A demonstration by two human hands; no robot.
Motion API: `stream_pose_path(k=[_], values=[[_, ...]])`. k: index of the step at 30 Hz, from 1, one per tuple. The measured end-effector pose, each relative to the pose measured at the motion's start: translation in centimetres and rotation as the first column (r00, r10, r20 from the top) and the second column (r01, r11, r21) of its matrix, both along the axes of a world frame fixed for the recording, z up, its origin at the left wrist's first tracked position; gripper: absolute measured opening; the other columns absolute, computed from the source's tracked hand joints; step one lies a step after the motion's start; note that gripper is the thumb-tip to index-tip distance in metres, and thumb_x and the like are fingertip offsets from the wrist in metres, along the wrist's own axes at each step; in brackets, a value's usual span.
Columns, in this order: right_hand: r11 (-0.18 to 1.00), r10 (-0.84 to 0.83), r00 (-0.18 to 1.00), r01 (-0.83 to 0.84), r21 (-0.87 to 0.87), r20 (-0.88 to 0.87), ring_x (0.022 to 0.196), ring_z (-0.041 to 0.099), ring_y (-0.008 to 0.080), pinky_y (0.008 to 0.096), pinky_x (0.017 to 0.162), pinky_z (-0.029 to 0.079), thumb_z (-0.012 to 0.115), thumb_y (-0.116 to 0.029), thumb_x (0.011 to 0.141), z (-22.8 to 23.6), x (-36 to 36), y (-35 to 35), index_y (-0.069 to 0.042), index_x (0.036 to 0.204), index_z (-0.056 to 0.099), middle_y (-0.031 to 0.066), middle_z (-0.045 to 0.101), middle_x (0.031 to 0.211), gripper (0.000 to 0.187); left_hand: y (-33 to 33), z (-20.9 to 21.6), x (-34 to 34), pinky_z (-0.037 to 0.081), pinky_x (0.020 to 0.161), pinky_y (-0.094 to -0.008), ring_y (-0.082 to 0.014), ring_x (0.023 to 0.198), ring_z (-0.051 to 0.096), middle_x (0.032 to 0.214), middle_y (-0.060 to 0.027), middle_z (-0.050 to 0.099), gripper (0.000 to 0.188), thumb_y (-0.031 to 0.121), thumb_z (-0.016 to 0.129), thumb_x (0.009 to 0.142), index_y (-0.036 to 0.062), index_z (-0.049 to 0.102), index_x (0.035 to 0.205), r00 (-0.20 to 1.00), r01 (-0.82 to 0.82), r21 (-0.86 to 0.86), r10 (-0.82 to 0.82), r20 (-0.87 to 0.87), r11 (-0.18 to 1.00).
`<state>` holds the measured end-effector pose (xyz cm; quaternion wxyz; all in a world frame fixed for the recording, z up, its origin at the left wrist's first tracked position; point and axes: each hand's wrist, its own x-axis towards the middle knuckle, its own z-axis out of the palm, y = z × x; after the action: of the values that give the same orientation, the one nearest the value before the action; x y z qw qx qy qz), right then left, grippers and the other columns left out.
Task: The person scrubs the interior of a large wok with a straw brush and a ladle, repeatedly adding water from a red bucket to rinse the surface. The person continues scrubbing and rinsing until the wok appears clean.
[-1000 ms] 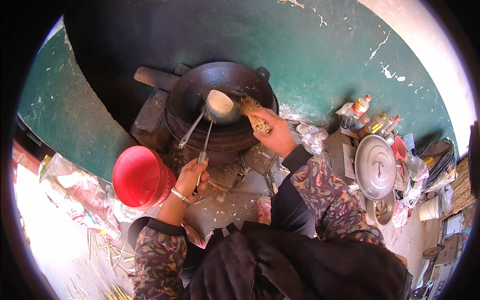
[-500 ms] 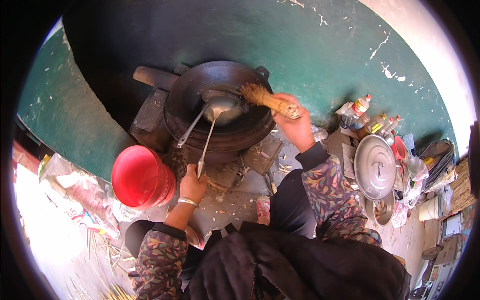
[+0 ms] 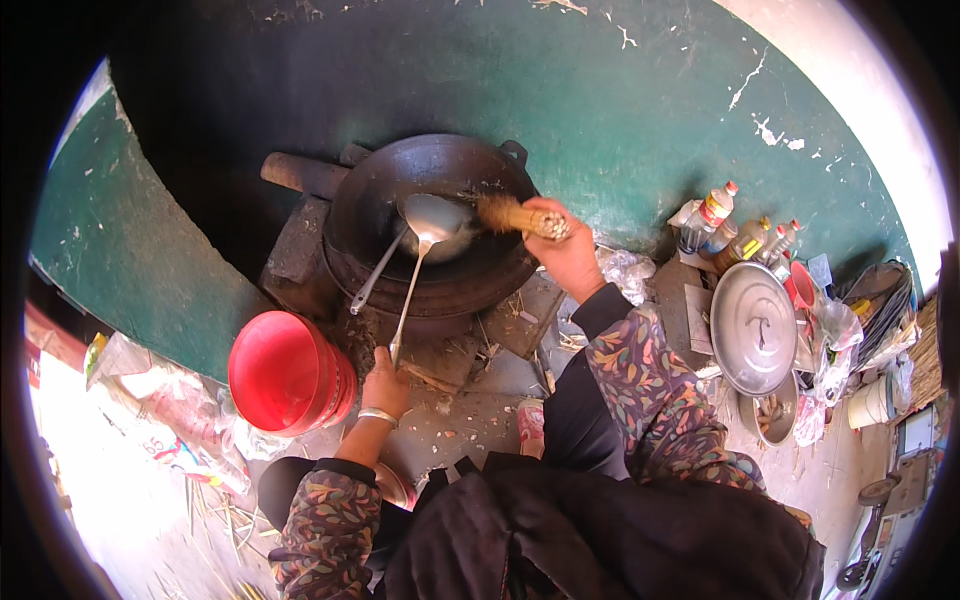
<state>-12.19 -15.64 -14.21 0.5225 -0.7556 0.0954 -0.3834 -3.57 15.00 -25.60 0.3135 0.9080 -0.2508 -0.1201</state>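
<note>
A large dark wok [image 3: 350, 215] sits on a stove against the wall. My left hand [image 3: 386, 388] is closed around the handle of a metal ladle [image 3: 428, 215], whose shiny rounded head is over the wok. A second metal utensil [image 3: 376, 278] leans on the wok's near rim; its head is hidden behind the ladle. In my right hand [image 3: 570, 260] is a bundled straw brush [image 3: 518, 216], gripped at its bound end. Its bristles are blurred and point left, close beside the ladle's head; whether they touch it I cannot tell.
Left of the wok stands a red bucket [image 3: 282, 372]. On the right are a round metal lid [image 3: 752, 328], a metal basin [image 3: 775, 412] and several bottles [image 3: 712, 215]. Plastic bags [image 3: 165, 415] lie at the far left. A green wall [image 3: 610, 130] rises behind the wok.
The brush and my right hand have shifted slightly left and down. The ladle's head has turned and now covers the other utensil's head. The whole view has shifted a little.
</note>
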Motion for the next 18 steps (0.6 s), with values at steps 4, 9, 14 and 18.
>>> stream_pose_path(k=[4,9,14,18], values=[[0.999,0.011,0.995,-0.006,-0.051,0.1,0.084,0.057,0.0053,0.0216,0.077,0.048,0.065,0.002,0.075,4.7,1.1,1.4,-0.006,0.106,0.06,-0.0015,0.063,0.091,0.032,0.6,-0.1,0.0,0.044,0.071,-0.0577,-0.0507,0.083,0.056,0.088,-0.0314,0.059,0.034,0.015,0.053,0.083,0.0065,0.033,0.108,0.999,-0.042,0.106,0.04,0.015,0.994],[0.986,0.167,0.977,-0.166,-0.02,0.129,0.086,0.059,0.008,0.0232,0.078,0.048,0.066,0.001,0.072,3.7,4.1,2.4,-0.006,0.103,0.06,0.0004,0.063,0.093,0.032,0.0,1.4,-0.2,0.047,0.07,-0.0556,-0.0468,0.082,0.061,0.093,-0.0269,0.06,0.036,0.01,0.054,0.079,0.0072,0.033,0.109,0.995,-0.028,0.204,0.008,0.098,0.979],[0.993,0.011,0.996,-0.021,-0.112,-0.087,0.086,0.062,0.0161,0.0277,0.079,0.049,0.064,-0.003,0.072,1.8,2.8,0.7,-0.008,0.105,0.06,0.0067,0.065,0.095,0.033,0.4,1.1,0.2,0.048,0.07,-0.0546,-0.0466,0.083,0.061,0.094,-0.0256,0.06,0.035,0.007,0.054,0.079,0.0071,0.033,0.105,0.993,-0.054,0.265,0.025,0.113,0.963],[0.983,-0.041,0.999,0.04,-0.182,-0.006,0.083,0.063,0.0178,0.0296,0.078,0.05,0.065,-0.004,0.072,3.2,2.3,0.7,-0.009,0.104,0.061,0.0083,0.066,0.093,0.033,0.6,0.5,0.2,0.048,0.07,-0.0543,-0.0466,0.083,0.061,0.094,-0.0258,0.06,0.033,0.007,0.054,0.079,0.007,0.033,0.104,0.994,-0.06,0.235,0.038,0.098,0.97]])
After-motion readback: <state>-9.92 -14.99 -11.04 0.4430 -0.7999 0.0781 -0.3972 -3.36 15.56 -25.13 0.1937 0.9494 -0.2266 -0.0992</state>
